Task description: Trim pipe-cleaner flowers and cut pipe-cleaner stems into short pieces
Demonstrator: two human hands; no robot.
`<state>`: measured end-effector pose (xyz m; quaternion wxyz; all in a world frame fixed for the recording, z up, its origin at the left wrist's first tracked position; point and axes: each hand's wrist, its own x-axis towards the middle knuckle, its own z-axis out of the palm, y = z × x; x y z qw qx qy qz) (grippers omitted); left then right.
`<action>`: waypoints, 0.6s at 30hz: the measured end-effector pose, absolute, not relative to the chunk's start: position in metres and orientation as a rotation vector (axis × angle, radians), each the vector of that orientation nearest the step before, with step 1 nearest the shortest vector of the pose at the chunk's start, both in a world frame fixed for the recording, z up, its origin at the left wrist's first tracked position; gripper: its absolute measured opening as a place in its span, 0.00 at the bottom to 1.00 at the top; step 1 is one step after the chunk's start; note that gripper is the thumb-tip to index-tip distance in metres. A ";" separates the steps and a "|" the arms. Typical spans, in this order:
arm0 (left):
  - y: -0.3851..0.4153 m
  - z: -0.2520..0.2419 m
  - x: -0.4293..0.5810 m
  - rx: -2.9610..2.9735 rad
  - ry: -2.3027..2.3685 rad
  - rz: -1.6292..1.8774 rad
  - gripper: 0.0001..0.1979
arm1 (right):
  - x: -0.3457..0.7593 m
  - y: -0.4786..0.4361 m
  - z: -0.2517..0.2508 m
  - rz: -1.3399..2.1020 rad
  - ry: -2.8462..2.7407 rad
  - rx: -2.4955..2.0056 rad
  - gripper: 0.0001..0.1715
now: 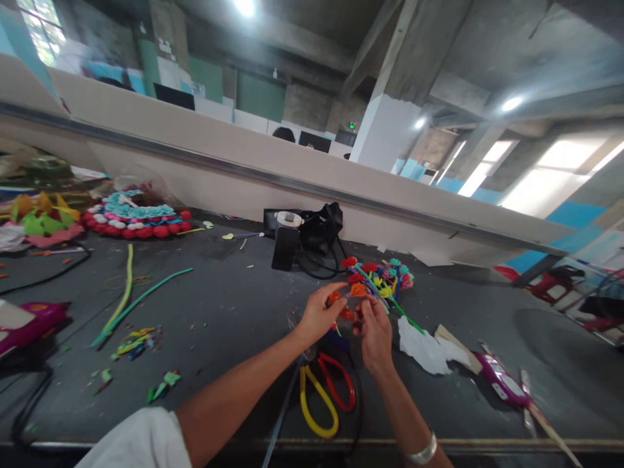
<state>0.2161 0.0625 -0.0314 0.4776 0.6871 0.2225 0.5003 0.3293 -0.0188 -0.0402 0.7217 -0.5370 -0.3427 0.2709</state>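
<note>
My left hand (318, 314) is closed, thumb and fingers pinching a small orange craft flower (334, 298). Facing it, my right hand (375, 331) has its fingertips pressed together at more orange petals (347, 314). Whether both hands hold one piece or two I cannot tell. Just beyond my fingers lies a bunch of craft flowers (385, 286) in red, orange, yellow, teal and pink, with green stems. Below my hands rest scissors with one yellow and one red handle (319, 398); their blades are partly hidden by my left arm.
A purple glue gun (502, 380) and crumpled white paper (424, 348) lie right; another purple tool (36, 325) lies left. Yellow and green strips (141, 296) and scraps (136, 341) are scattered left. A black device (286, 242) and black bag (324, 227) stand by the partition.
</note>
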 end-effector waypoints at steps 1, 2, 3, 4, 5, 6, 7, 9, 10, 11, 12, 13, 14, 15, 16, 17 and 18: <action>0.063 -0.029 0.216 1.590 0.567 1.222 0.16 | 0.327 -0.018 -0.042 0.646 -0.758 -1.189 0.22; 0.064 -0.027 0.215 1.488 0.574 1.214 0.16 | 0.325 -0.017 -0.045 0.696 -0.761 -1.194 0.22; 0.064 -0.025 0.215 1.376 0.566 1.201 0.17 | 0.321 -0.016 -0.047 0.747 -0.769 -1.200 0.22; 0.065 -0.023 0.215 1.257 0.549 1.184 0.18 | 0.317 -0.015 -0.050 0.798 -0.782 -1.206 0.22; 0.066 -0.022 0.215 1.140 0.529 1.164 0.19 | 0.312 -0.015 -0.052 0.850 -0.802 -1.214 0.22; 0.067 -0.022 0.215 1.027 0.507 1.145 0.21 | 0.307 -0.014 -0.053 0.900 -0.829 -1.225 0.23; 0.068 -0.022 0.216 0.930 0.491 1.134 0.22 | 0.302 -0.013 -0.054 0.946 -0.863 -1.239 0.23; 0.070 -0.023 0.217 0.808 0.473 1.129 0.23 | 0.292 -0.013 -0.055 1.007 -0.939 -1.278 0.24; 0.071 -0.024 0.217 0.778 0.465 1.130 0.24 | 0.289 -0.012 -0.055 1.017 -0.975 -1.302 0.23; 0.072 -0.025 0.218 0.764 0.459 1.133 0.24 | 0.287 -0.012 -0.054 1.014 -1.010 -1.327 0.22; 0.073 -0.027 0.219 0.758 0.454 1.135 0.23 | 0.286 -0.012 -0.054 0.998 -1.041 -1.354 0.21; 0.074 -0.028 0.220 0.754 0.450 1.134 0.23 | 0.287 -0.012 -0.053 0.969 -1.069 -1.381 0.21; 0.075 -0.030 0.220 0.750 0.447 1.129 0.23 | 0.290 -0.012 -0.052 0.927 -1.093 -1.409 0.22; 0.075 -0.032 0.221 0.757 0.447 1.117 0.23 | 0.295 -0.011 -0.051 0.874 -1.111 -1.440 0.23; 0.076 -0.034 0.221 0.780 0.448 1.103 0.24 | 0.302 -0.010 -0.050 0.810 -1.121 -1.472 0.24; 0.077 -0.038 0.222 0.819 0.454 1.094 0.25 | 0.311 -0.009 -0.050 0.738 -1.124 -1.507 0.25; 0.078 -0.042 0.222 0.872 0.468 1.094 0.27 | 0.322 -0.008 -0.049 0.660 -1.119 -1.546 0.25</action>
